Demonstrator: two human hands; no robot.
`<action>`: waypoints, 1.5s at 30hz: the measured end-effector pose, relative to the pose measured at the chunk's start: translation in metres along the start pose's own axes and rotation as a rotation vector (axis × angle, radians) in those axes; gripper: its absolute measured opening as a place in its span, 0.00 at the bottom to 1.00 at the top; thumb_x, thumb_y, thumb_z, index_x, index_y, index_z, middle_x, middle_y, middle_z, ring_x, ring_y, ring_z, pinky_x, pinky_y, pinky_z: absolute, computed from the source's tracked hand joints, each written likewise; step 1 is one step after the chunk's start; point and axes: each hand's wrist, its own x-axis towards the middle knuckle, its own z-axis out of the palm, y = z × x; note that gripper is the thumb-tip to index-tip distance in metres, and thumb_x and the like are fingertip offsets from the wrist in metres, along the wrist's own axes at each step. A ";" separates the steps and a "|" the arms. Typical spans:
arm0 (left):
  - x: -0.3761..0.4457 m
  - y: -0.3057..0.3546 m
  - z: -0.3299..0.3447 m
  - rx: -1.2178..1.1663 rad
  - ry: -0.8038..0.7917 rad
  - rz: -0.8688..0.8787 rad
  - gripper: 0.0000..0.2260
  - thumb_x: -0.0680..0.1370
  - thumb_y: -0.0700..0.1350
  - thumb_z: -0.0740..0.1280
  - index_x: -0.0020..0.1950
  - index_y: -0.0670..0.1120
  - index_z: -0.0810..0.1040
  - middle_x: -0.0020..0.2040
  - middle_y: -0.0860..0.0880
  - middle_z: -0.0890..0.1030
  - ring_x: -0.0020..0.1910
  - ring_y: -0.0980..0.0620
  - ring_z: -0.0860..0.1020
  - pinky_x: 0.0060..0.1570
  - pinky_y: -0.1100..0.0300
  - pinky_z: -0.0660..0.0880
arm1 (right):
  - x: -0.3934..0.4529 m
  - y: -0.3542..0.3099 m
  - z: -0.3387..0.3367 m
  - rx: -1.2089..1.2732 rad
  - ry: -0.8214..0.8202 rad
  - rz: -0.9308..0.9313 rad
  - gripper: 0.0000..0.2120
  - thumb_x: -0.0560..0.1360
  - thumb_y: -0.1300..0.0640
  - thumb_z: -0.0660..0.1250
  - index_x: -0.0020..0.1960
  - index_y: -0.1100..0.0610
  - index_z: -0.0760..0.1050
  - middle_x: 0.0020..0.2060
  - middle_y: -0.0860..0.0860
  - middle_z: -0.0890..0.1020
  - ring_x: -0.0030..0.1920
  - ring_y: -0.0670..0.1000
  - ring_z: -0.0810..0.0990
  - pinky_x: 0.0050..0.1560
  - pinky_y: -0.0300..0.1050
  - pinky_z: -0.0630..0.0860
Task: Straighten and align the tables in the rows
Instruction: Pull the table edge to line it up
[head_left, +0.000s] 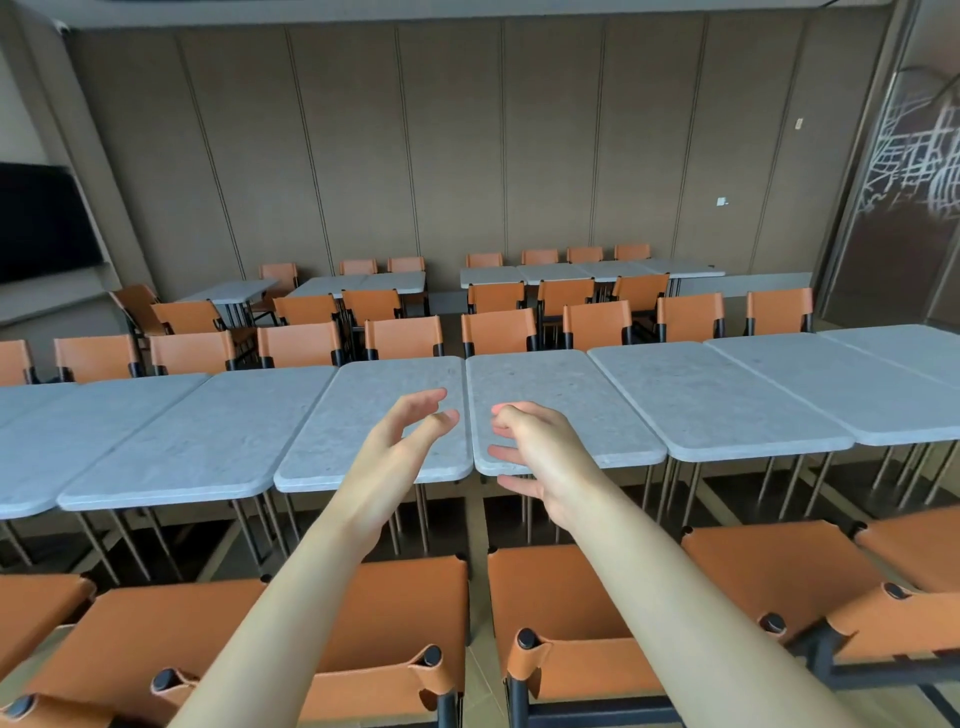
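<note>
Straight ahead, a long row of grey stone-look tables runs across the room, their short rounded ends facing the camera. Two of them sit at the centre: the table left of centre (374, 415) and the table right of centre (561, 405), side by side with a thin dark seam between their long edges. Their near ends line up closely, the right one sitting slightly further from the camera. More tables continue the row on both sides, each just beside its neighbour.

Both bare arms reach forward over the chairs. The left hand (400, 441) is held over the near part of the left-of-centre table, fingers loosely spread and gently curved, thumb apart, gripping nothing; whether it touches the top cannot be told. The right hand (540, 452) is at the near left corner of the right-of-centre table, its fingers curled inward and pointing left, the lower ones in front of the table's edge. Whether they actually grip that edge cannot be told.

Nearest the camera, orange leather chairs (405, 623) with black frames stand pushed toward the row, backs to the viewer. Beyond the row come more orange chairs and two further rows of tables (587, 271), then a brown panelled wall (457, 145). A dark screen (41, 223) hangs on the left.
</note>
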 end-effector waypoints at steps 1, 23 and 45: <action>-0.001 -0.001 -0.004 0.001 -0.007 0.003 0.20 0.72 0.65 0.64 0.64 0.68 0.74 0.66 0.66 0.74 0.70 0.56 0.71 0.72 0.47 0.67 | -0.002 0.000 0.004 0.004 0.001 0.003 0.10 0.82 0.55 0.62 0.62 0.52 0.76 0.59 0.48 0.79 0.59 0.50 0.80 0.58 0.52 0.78; -0.026 -0.032 -0.067 -0.047 -0.096 -0.003 0.21 0.70 0.67 0.65 0.63 0.68 0.76 0.66 0.66 0.75 0.69 0.57 0.72 0.73 0.48 0.66 | -0.023 0.019 0.091 0.135 0.173 -0.027 0.08 0.80 0.57 0.61 0.51 0.46 0.75 0.53 0.43 0.79 0.61 0.51 0.78 0.69 0.57 0.72; 0.096 -0.082 -0.141 -0.019 -0.052 -0.063 0.21 0.71 0.65 0.65 0.64 0.65 0.76 0.64 0.64 0.76 0.69 0.57 0.72 0.73 0.45 0.66 | 0.125 0.026 0.172 0.032 0.193 -0.076 0.07 0.80 0.55 0.61 0.55 0.46 0.74 0.48 0.39 0.77 0.60 0.50 0.77 0.67 0.57 0.74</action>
